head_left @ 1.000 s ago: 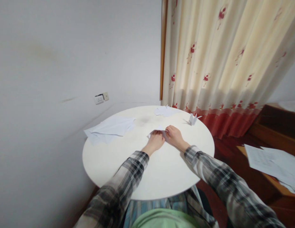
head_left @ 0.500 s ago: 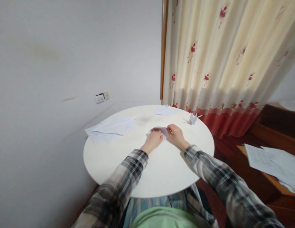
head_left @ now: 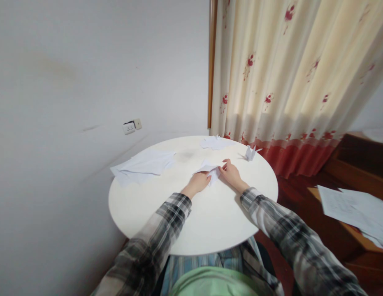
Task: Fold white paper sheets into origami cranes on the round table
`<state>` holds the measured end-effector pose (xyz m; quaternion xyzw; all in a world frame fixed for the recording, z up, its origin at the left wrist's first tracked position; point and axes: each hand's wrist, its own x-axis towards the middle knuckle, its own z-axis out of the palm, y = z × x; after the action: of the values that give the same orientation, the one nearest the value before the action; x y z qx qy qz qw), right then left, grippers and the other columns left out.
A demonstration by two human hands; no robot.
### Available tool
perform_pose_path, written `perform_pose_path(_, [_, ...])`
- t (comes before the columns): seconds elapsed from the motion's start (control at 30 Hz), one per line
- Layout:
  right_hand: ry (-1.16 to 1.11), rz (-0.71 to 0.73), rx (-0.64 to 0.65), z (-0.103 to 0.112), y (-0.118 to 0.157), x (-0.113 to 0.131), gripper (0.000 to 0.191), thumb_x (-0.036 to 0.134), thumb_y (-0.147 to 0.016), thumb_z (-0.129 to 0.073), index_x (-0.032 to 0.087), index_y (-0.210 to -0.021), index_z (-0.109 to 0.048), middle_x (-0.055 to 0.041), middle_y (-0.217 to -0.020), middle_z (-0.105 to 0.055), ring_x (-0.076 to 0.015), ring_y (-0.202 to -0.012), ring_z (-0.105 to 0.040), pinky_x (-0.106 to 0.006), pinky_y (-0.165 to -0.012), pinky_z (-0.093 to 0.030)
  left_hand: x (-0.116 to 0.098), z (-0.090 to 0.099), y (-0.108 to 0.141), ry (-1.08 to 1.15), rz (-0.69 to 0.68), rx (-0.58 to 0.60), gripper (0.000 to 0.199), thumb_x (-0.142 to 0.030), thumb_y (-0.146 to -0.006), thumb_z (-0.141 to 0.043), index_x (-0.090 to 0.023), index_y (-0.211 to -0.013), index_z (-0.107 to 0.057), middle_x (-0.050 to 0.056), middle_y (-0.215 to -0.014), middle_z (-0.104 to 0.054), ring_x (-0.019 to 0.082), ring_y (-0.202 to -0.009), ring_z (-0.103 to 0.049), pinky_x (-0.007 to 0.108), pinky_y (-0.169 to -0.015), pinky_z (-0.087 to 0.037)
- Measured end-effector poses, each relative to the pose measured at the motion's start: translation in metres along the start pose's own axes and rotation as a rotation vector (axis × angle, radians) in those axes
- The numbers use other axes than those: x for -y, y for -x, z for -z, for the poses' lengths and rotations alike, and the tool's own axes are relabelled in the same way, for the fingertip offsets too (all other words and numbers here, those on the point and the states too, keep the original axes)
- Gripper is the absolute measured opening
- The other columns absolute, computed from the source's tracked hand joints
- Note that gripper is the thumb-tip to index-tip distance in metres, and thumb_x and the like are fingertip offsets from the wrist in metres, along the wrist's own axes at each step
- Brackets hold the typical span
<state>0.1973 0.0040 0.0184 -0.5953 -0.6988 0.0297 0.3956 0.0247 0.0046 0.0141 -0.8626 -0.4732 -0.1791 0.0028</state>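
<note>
A partly folded sheet of white paper (head_left: 213,176) lies near the middle of the round white table (head_left: 206,222), its far flap lifted off the part below. My left hand (head_left: 197,183) is at its left, with the fingers tucked under the raised flap and mostly hidden; the thumb rests by the near part. At the right edge of the paper, my right hand (head_left: 233,174) pinches the flap's corner with its lower fingertips. One finger of that hand stands raised and bent, clear of the paper.
A finished paper crane (head_left: 250,153) stands at the table's right far side. White sheets (head_left: 145,164) spread over the left edge, and more folded paper (head_left: 216,142) lies at the back. Printed papers (head_left: 351,209) rest on wooden furniture at right; a curtain (head_left: 271,74) hangs behind.
The far flap has come up, and my left fingers have gone from lying on top of the paper to beneath it. My right hand has shifted slightly right, one finger lifting.
</note>
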Motion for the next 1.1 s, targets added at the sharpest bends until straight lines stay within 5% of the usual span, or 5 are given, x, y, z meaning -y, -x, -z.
perform_pose_path(0.33, [-0.207, 0.159, 0.099, -0.0019, -0.0004, -0.0023, 0.013, 0.019, -0.074, -0.040, 0.020, -0.087, -0.044, 0.0008, -0.067, -0.059, -0.0129, -0.060, -0.053, -0.022, -0.056, -0.036, -0.0004, 0.0049, -0.0004, -0.063, 0.089, -0.079, 0.050, -0.027, -0.082, -0.042, -0.006, -0.126, -0.033, 0.019, -0.109, -0.057, 0.024, -0.101, -0.055, 0.033, -0.085, -0.040])
perform_pose_path(0.67, [-0.225, 0.057, 0.134, -0.0025, -0.0024, -0.0051, 0.009, 0.021, -0.079, -0.041, 0.019, -0.086, -0.046, 0.0007, -0.064, -0.060, -0.0117, -0.057, -0.053, -0.021, -0.056, -0.036, -0.0018, 0.0050, 0.0000, 0.013, 0.094, -0.078, 0.060, -0.024, -0.082, -0.042, -0.009, -0.135, -0.017, 0.017, -0.109, -0.058, 0.021, -0.098, -0.056, 0.031, -0.084, -0.040])
perform_pose_path(1.1, [-0.185, 0.105, 0.172, 0.0004, -0.0015, -0.0033, 0.017, 0.027, -0.086, -0.037, 0.019, -0.090, -0.052, 0.0008, -0.062, -0.060, -0.0120, -0.057, -0.055, -0.021, -0.058, -0.037, -0.0048, 0.0044, 0.0007, 0.148, 0.053, -0.076, 0.067, -0.022, -0.080, -0.044, -0.010, -0.137, -0.011, 0.015, -0.108, -0.060, 0.021, -0.098, -0.057, 0.032, -0.084, -0.042])
